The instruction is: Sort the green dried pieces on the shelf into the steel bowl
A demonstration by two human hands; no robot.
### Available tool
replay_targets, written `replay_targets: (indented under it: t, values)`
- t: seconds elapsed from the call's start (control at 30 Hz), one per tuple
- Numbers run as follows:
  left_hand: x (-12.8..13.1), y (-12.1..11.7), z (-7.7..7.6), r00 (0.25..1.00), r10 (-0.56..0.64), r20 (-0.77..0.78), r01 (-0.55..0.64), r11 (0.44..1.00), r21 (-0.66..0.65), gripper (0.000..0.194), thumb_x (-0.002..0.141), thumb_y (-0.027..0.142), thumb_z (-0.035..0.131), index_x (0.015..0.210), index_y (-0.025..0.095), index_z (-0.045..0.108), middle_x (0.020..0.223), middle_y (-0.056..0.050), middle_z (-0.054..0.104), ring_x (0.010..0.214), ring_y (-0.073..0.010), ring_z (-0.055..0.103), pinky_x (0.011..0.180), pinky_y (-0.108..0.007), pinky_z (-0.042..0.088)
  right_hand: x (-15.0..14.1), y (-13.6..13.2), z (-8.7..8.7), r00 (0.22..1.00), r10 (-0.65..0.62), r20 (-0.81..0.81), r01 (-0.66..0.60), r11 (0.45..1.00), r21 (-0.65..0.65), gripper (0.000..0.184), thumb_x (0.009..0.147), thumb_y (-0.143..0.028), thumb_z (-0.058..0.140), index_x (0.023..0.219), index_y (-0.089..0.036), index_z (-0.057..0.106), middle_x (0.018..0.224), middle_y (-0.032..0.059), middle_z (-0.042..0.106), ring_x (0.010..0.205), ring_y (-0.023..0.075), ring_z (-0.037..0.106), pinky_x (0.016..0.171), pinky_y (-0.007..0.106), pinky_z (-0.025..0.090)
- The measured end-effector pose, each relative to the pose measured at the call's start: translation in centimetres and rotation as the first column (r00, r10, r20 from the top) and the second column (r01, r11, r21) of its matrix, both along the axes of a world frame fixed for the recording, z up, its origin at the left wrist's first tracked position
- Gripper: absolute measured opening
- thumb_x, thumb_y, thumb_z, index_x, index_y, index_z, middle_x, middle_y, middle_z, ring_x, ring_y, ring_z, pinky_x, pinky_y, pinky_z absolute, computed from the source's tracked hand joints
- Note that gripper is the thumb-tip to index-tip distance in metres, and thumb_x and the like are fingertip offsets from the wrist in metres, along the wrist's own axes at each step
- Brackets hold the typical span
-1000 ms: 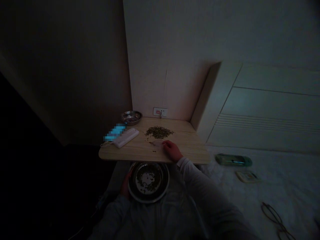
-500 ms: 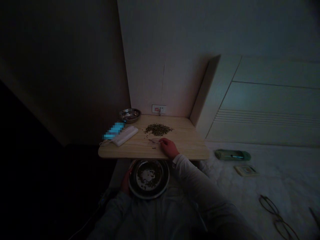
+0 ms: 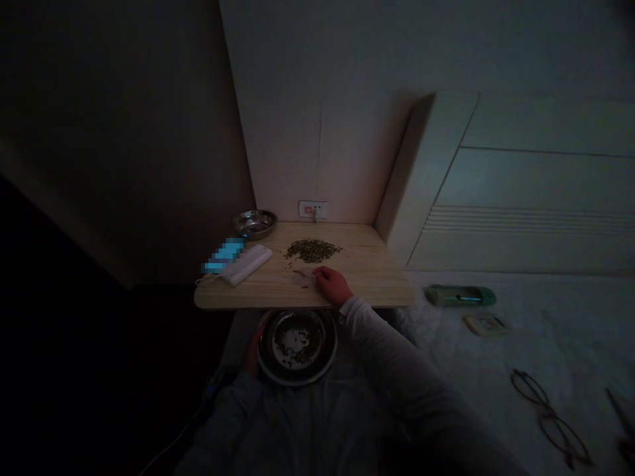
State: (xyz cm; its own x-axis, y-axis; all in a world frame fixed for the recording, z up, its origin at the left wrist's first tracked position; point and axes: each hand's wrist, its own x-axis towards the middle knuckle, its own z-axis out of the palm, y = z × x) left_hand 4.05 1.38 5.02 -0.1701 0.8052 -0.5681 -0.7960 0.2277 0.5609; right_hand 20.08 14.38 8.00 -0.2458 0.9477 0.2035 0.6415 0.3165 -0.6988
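The room is dim. My right hand [image 3: 331, 285] rests on a small wooden table [image 3: 367, 284], fingers curled around a small pale thing [image 3: 303, 274] that I cannot make out. Just beyond it lies a pile of small dark grains [image 3: 312, 250]. Below the table's front edge my left hand [image 3: 251, 354] grips the left rim of a round metal plate [image 3: 296, 345] with some of the same grains in it, held over my lap.
A small metal bowl [image 3: 254, 223] stands at the table's back left, beside a white bar-shaped object [image 3: 247, 264] and a glowing blue item [image 3: 223, 256]. A wall socket [image 3: 312, 209] sits behind. On the bed to the right lie a green case [image 3: 460, 295], a small box [image 3: 485, 324] and eyeglasses [image 3: 550, 418].
My right hand has slid slightly left along the table near the loose grains. The view has tilted down a little. The left hand still holds the plate.
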Motion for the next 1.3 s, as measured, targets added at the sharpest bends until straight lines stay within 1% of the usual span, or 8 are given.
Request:
replay_targets:
  t: [0.13, 0.27, 0.33, 0.53, 0.73, 0.97, 1.13, 1.3]
  values:
    - [0.4, -0.1, 0.9, 1.0, 0.014, -0.017, -0.014, 0.999, -0.03, 0.025, 0.07, 0.022, 0.042, 0.084, 0.014, 0.06, 0.069, -0.004, 0.067, 0.092, -0.0204, 0.053, 0.085, -0.032, 0.036, -0.2, 0.0, 0.1, 1.0, 0.003, 0.012, -0.003, 1.0, 0.007, 0.025, 0.071, -0.026, 0.037, 0.085, -0.018, 0.056, 0.079, 0.0032, 0.058, 0.073, 0.0133, 0.049, 0.067, 0.024, 0.035]
    - [0.7, -0.2, 1.9, 1.0, 0.011, -0.002, -0.011, 1.0, -0.007, 0.024, 0.07, 0.02, 0.042, 0.081, 0.012, 0.061, 0.065, -0.005, 0.067, 0.091, -0.0196, 0.054, 0.084, -0.03, 0.037, -0.1, -0.3, -0.1, 0.999, 0.053, -0.01, -0.053, 0.999, 0.003, 0.025, 0.072, -0.024, 0.036, 0.085, -0.018, 0.056, 0.076, 0.0021, 0.058, 0.07, 0.0126, 0.049, 0.066, 0.023, 0.036]
    - [0.7, -0.2, 1.8, 1.0, -0.003, -0.008, 0.002, 1.0, -0.011, 0.023, 0.069, 0.02, 0.043, 0.079, 0.011, 0.061, 0.064, -0.006, 0.067, 0.09, -0.0199, 0.054, 0.083, -0.03, 0.038, -0.1, -0.5, -0.1, 0.997, 0.073, -0.021, -0.073, 0.997, 0.008, 0.025, 0.071, -0.024, 0.037, 0.085, -0.018, 0.056, 0.075, 0.0017, 0.058, 0.069, 0.0124, 0.049, 0.066, 0.023, 0.036]
    - [0.3, -0.1, 0.3, 1.0, 0.006, 0.026, -0.007, 1.0, 0.021, 0.024, 0.07, 0.022, 0.042, 0.081, 0.011, 0.061, 0.069, -0.006, 0.067, 0.09, -0.0205, 0.054, 0.083, -0.031, 0.038, 0.1, -0.6, -0.7, 0.992, 0.094, -0.086, -0.093, 0.996, 0.014, 0.024, 0.07, -0.024, 0.038, 0.083, -0.017, 0.057, 0.068, 0.0005, 0.056, 0.063, 0.0111, 0.047, 0.062, 0.023, 0.036]
    - [0.3, 0.0, 0.3, 1.0, 0.015, -0.012, -0.015, 1.0, 0.013, 0.027, 0.071, 0.021, 0.041, 0.088, 0.011, 0.06, 0.071, -0.005, 0.067, 0.087, -0.0196, 0.055, 0.082, -0.032, 0.039, 0.3, -0.2, -1.2, 0.979, 0.056, -0.194, -0.055, 0.998, 0.007, 0.024, 0.07, -0.025, 0.037, 0.082, -0.016, 0.056, 0.068, 0.0004, 0.056, 0.062, 0.0107, 0.047, 0.061, 0.022, 0.036]
    - [0.2, 0.3, 0.3, 0.999, 0.014, 0.033, -0.013, 0.999, -0.044, 0.03, 0.071, 0.023, 0.04, 0.089, 0.009, 0.06, 0.071, -0.008, 0.067, 0.087, -0.0215, 0.055, 0.08, -0.033, 0.04, 0.2, -0.6, -0.7, 0.991, 0.079, -0.113, -0.076, 0.997, 0.029, 0.022, 0.069, -0.023, 0.038, 0.08, -0.016, 0.056, 0.068, 0.0008, 0.056, 0.063, 0.0108, 0.047, 0.062, 0.022, 0.035]
    - [0.3, 0.0, 0.7, 1.0, 0.014, -0.001, -0.014, 1.0, -0.019, 0.028, 0.07, 0.022, 0.042, 0.086, 0.008, 0.06, 0.07, -0.009, 0.067, 0.086, -0.0214, 0.056, 0.08, -0.033, 0.04, 0.2, -0.7, -0.6, 0.996, 0.081, -0.048, -0.08, 0.996, 0.026, 0.021, 0.069, -0.023, 0.039, 0.08, -0.017, 0.056, 0.069, 0.0005, 0.056, 0.063, 0.0107, 0.047, 0.061, 0.022, 0.035]
    - [0.3, 0.0, 0.8, 0.999, 0.025, -0.019, -0.026, 0.999, -0.037, 0.029, 0.071, 0.022, 0.041, 0.088, 0.01, 0.06, 0.071, -0.008, 0.067, 0.086, -0.0205, 0.056, 0.08, -0.033, 0.04, 0.1, -0.8, -0.5, 0.997, 0.077, -0.025, -0.077, 0.997, 0.014, 0.021, 0.068, -0.022, 0.039, 0.08, -0.017, 0.056, 0.064, -0.0003, 0.055, 0.059, 0.0103, 0.046, 0.059, 0.021, 0.034]
